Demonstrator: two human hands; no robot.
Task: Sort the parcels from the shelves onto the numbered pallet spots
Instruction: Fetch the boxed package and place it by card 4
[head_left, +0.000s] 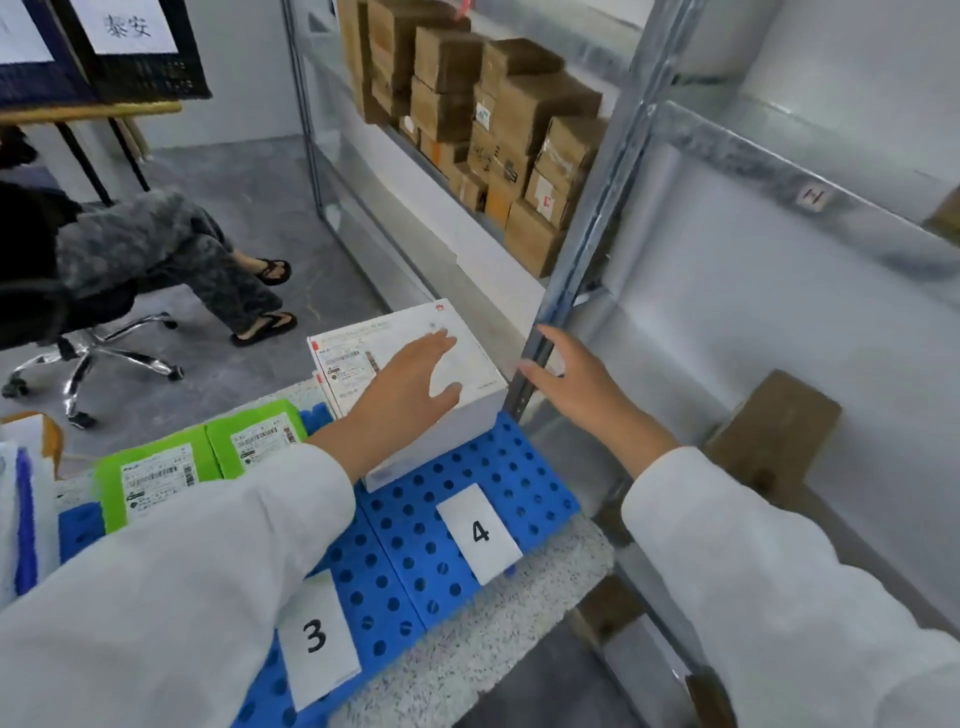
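A white box (467, 410) with a shipping label lies on the blue perforated pallet (415, 561), at the far end of the spot tagged 4 (479, 532). My left hand (410, 384) rests flat on its top, fingers spread, not gripping. To the right of the box my right hand (576, 387) hovers open and empty beside the shelf post. Two green parcels (197, 462) with barcode labels lie on the pallet to the left, beyond the tag 3 (317, 636). Brown cardboard parcels (498, 135) are stacked on the metal shelf behind.
A metal shelf upright (587, 249) stands just right of the pallet. One brown box (774, 436) sits on the lower shelf at right. A seated person's legs (197, 260) and a wheeled office chair (93, 353) occupy the floor at left. Wrapped parcels lie at the left edge.
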